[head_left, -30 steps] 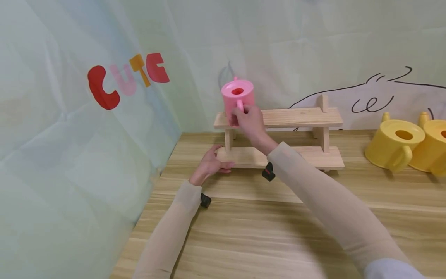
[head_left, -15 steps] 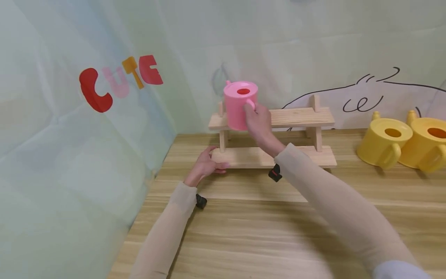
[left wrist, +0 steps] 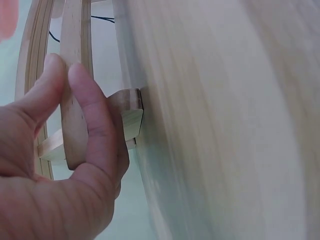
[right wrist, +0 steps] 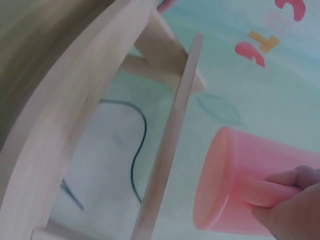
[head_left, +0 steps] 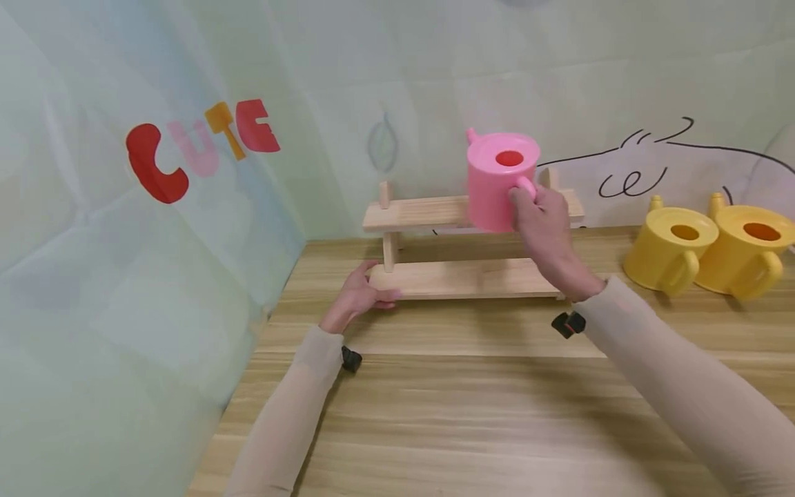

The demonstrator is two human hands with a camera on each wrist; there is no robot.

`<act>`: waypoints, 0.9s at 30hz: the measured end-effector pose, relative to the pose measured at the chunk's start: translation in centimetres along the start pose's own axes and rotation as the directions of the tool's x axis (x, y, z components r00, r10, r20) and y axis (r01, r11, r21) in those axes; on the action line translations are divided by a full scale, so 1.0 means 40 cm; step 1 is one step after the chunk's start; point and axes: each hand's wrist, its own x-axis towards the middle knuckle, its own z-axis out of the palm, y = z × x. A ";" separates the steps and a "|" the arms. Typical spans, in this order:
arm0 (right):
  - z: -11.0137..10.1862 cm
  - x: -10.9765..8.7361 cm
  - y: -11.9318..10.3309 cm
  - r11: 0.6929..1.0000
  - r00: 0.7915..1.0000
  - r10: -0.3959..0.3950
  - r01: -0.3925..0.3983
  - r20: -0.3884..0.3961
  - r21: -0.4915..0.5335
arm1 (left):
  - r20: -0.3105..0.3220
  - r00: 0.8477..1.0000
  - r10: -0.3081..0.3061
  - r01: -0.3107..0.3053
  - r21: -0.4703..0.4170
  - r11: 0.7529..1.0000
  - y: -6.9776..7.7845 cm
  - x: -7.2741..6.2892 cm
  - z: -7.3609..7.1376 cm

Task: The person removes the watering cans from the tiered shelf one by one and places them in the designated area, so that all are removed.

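Observation:
A pink toy watering can with a short spout and a red-looking opening on top is held by its handle in my right hand. It is upright and overlaps the upper shelf in the head view; in the right wrist view its base shows apart from the shelf board. My left hand grips the left end of the lower board of a two-tier wooden shelf. In the left wrist view, the thumb and fingers pinch that board from both sides.
Two yellow watering cans stand side by side on the wooden table, right of the shelf. A fabric backdrop with CUTE lettering and line drawings closes off the back and left.
My right hand has lifted the pink watering can off the left of the upper shelf and carried it right. The left hand keeps its grip on the lower board while the head view shifts slightly.

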 end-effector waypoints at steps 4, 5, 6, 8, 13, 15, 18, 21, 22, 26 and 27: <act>-0.076 -0.016 0.011 1.000 1.000 0.021 -0.021 -0.020 -0.008 | -0.002 1.000 -0.004 0.004 0.004 1.000 -0.003 -0.004 -0.007; -0.094 -0.020 0.014 0.999 0.999 0.029 -0.030 -0.022 -0.020 | -0.002 1.000 -0.006 0.006 0.005 1.000 -0.004 -0.005 -0.010; -0.111 -0.025 0.018 0.999 0.999 0.036 -0.037 -0.025 -0.036 | -0.003 1.000 -0.010 0.010 0.001 1.000 -0.004 -0.006 -0.012; -0.142 -0.035 0.023 0.997 0.998 0.045 -0.047 -0.042 -0.068 | -0.001 1.000 -0.012 0.012 -0.002 1.000 -0.004 -0.007 -0.015; -0.205 -0.053 0.044 0.995 0.995 0.049 -0.056 -0.088 -0.078 | 0.000 1.000 -0.012 0.012 -0.003 1.000 -0.003 -0.010 -0.021; -0.224 -0.056 0.054 0.996 0.992 0.060 -0.067 -0.112 -0.063 | -0.003 1.000 -0.009 0.009 -0.001 1.000 -0.003 -0.009 -0.023; -0.251 -0.061 0.065 0.993 0.987 0.089 -0.099 -0.135 -0.067 | -0.010 1.000 -0.007 0.007 0.002 1.000 -0.005 -0.010 -0.028; -0.269 -0.066 0.074 0.989 0.984 0.113 -0.125 -0.135 -0.083 | -0.015 1.000 -0.013 0.014 0.011 1.000 -0.008 -0.014 -0.036; -0.274 -0.068 0.077 0.987 0.984 0.115 -0.128 -0.135 -0.094 | -0.016 1.000 -0.016 0.016 0.010 1.000 -0.008 -0.016 -0.039; -0.287 -0.075 0.094 0.985 0.984 0.110 -0.127 -0.140 -0.115 | -0.018 1.000 -0.022 0.022 0.012 1.000 -0.016 -0.019 -0.053; -0.289 -0.076 0.100 0.985 0.983 0.109 -0.126 -0.147 -0.115 | -0.017 1.000 -0.019 0.020 0.013 1.000 -0.017 -0.019 -0.056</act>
